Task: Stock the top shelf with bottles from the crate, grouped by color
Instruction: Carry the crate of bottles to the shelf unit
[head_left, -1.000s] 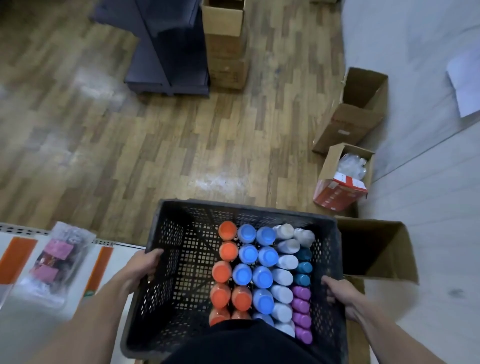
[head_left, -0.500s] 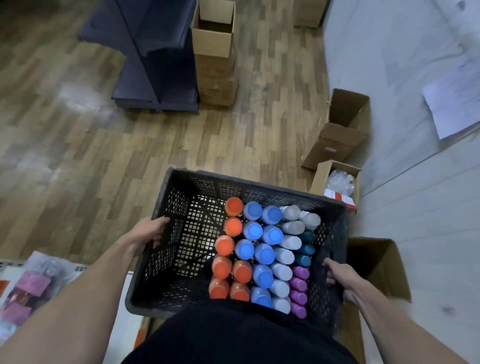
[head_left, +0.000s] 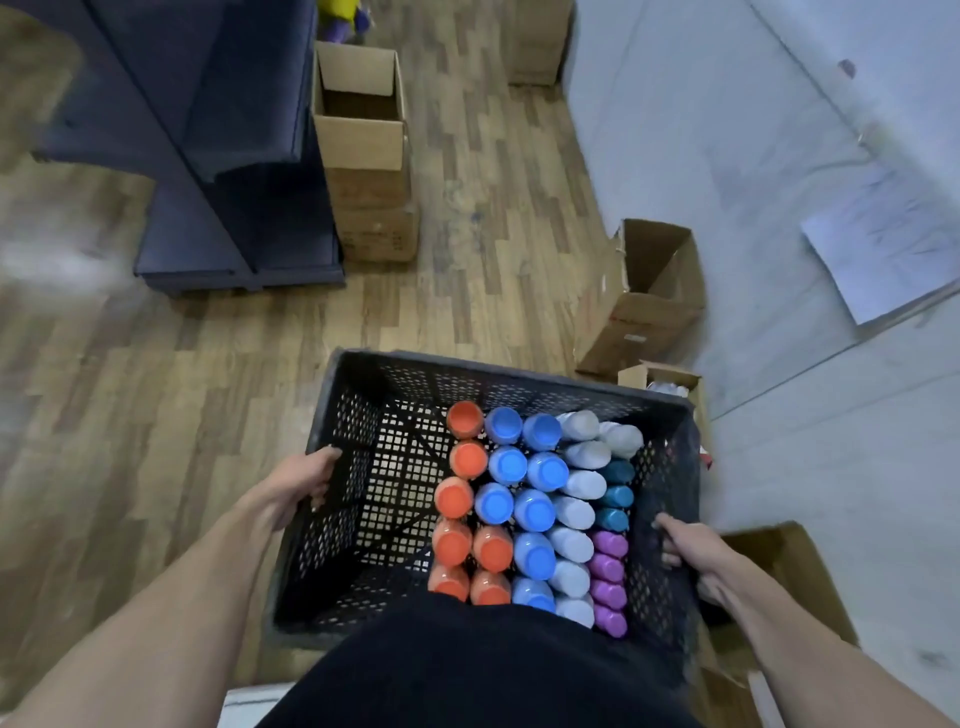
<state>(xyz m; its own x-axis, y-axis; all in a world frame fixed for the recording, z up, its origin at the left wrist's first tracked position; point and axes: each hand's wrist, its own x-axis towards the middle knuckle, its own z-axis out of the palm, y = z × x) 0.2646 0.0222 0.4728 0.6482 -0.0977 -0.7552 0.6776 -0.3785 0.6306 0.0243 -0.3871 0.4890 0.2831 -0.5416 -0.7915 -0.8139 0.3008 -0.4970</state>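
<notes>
Black plastic crate with holes (head_left: 363, 467), held up above the brown wood floor (head_left: 156, 415), close against a black shirt (head_left: 467, 675). Left hand (head_left: 298, 488) gripping the left wall, fingers curled over the rim. Right hand (head_left: 685, 551) gripping the right wall, fingers curled round it. Inside, on the right: rows of orange bottles (head_left: 457, 499), blue bottles (head_left: 519, 499), white bottles (head_left: 576, 499), teal bottles (head_left: 615, 496), purple bottles (head_left: 608, 577). Open cardboard boxes (head_left: 649, 312) by the grey wall (head_left: 727, 156).

Likely stockroom, cardboard boxes (head_left: 363, 124), shelving (head_left: 218, 135)

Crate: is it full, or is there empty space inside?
Partly full. In the crate, the bottles fill the right side in color rows; the left side shows bare mesh floor.
</notes>
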